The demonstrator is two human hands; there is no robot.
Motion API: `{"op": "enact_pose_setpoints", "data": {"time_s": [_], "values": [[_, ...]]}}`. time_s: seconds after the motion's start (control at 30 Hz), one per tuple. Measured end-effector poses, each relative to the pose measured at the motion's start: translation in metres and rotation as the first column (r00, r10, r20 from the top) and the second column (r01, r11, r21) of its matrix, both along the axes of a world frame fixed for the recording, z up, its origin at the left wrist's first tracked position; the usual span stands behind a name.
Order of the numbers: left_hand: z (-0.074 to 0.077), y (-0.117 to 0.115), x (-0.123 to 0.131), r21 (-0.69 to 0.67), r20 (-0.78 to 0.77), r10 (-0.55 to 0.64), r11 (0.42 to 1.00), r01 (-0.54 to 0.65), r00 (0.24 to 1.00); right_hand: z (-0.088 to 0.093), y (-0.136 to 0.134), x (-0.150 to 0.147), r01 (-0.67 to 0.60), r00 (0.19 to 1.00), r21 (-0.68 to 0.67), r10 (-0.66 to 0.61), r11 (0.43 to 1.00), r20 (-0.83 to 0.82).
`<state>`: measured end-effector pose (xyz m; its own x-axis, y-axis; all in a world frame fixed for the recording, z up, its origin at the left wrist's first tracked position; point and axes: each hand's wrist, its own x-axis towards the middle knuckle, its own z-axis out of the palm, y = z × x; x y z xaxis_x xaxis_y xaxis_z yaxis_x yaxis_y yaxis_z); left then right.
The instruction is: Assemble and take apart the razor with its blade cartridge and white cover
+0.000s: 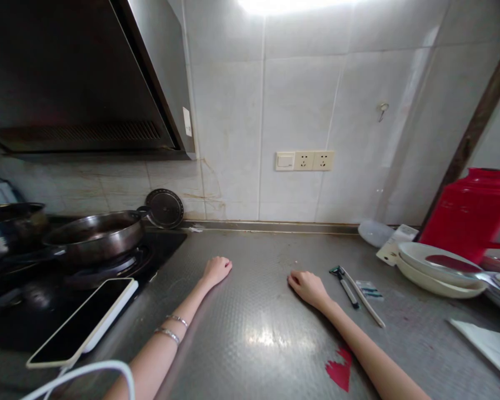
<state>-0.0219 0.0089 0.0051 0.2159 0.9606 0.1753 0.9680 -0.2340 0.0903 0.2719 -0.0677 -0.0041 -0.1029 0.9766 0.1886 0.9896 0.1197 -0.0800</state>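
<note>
Both my forearms stretch out across a steel countertop (250,333). My left hand (216,269) rests on the counter with its fingers curled under, holding nothing visible; two thin bracelets circle that forearm. My right hand (306,284) lies knuckles-up on the counter, fingers curled, and nothing shows in it. Just right of it lie a razor (345,282) and a thin white stick (364,303), apart from the hand. A smartphone (83,321) lies face up at the stove's edge, left of my left arm.
A frying pan (94,236) and a pot (8,225) sit on the black stove (8,316) under a range hood (79,78). Stacked white plates (437,269), a red jug (470,214) and a small packet (369,290) stand at right. A red sticker (339,369) marks the counter.
</note>
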Motion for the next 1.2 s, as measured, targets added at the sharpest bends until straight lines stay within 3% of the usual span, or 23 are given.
{"op": "enact_pose_setpoints", "data": {"time_s": [0.43,0.63,0.73,0.83,0.9,1.03,1.2], "values": [[0.001,-0.002,-0.001,0.002,0.017,-0.002,1.000,0.002,1.000,-0.001,-0.001,0.002,0.057,0.989,0.059,-0.048,0.997,-0.142],[-0.001,0.000,-0.003,0.015,0.017,-0.021,1.000,0.021,1.000,0.027,-0.005,0.030,0.078,0.978,0.098,-0.057,0.992,-0.198],[-0.001,-0.001,-0.003,0.024,0.015,-0.025,0.999,0.025,1.000,0.041,-0.018,0.059,0.172,0.970,-0.007,-0.170,0.985,-0.173],[0.000,-0.002,-0.003,0.029,0.013,-0.026,0.999,0.026,1.000,0.045,-0.038,0.088,0.377,0.919,-0.129,-0.388,0.917,-0.069],[0.000,-0.002,-0.003,0.029,0.013,-0.024,0.999,0.024,1.000,0.043,-0.052,0.101,0.447,0.888,-0.167,-0.458,0.879,-0.033],[0.001,-0.003,-0.002,0.022,0.014,-0.015,1.000,0.014,1.000,0.038,-0.070,0.108,0.453,0.890,-0.191,-0.453,0.871,0.051],[0.003,-0.005,-0.001,0.016,0.014,-0.006,1.000,0.006,1.000,0.037,-0.072,0.103,0.419,0.908,-0.214,-0.407,0.883,0.098]]}}
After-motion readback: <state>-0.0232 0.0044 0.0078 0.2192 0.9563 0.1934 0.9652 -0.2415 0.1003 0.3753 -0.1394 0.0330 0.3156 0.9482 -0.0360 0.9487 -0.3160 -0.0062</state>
